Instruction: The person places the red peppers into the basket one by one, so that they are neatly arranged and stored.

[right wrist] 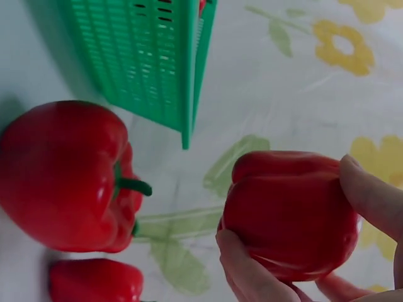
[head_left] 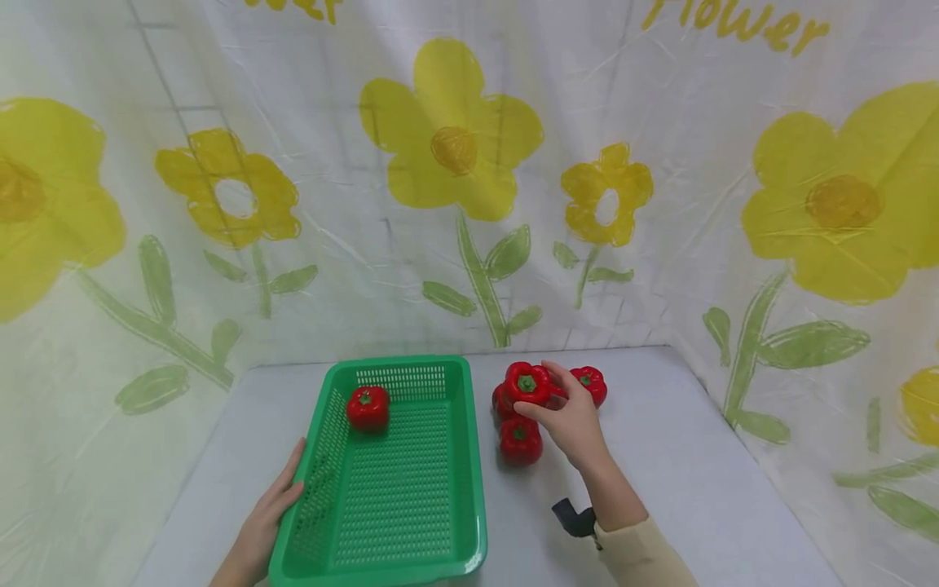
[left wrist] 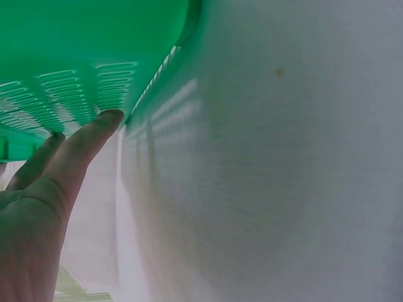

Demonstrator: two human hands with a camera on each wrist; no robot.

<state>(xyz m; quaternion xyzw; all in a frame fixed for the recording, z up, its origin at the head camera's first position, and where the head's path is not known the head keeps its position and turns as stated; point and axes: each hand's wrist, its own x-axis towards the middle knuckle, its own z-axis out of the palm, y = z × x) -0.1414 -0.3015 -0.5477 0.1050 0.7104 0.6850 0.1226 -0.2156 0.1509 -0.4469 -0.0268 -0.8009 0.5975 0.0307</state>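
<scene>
The held pepper is red, glossy and blocky, its rounded lobes parted by shallow grooves, with a green stem turned toward the head camera; it is raised off the surface, to the right of the basket, and the right-hand grip is clamped on it, thumb on one side and fingers round the other; the basket is smooth green plastic, rectangular with rounded corners and a solid rim, its walls and floor pierced by rows of narrow slots; inside it a single red pepper sits near the far left corner, stem upward, most of the floor showing bare.

The left-hand grip rests against the basket's left side, its fingers extended and laid on the slotted wall rather than curled round anything; on the surface to the basket's right are a near pepper, stem up, a partly hidden pepper behind the held one, and a far-right pepper beyond the right hand; the surface is pale and smooth; behind it hangs a thin, creased whitish curtain printed with yellow flowers and green leaves.
</scene>
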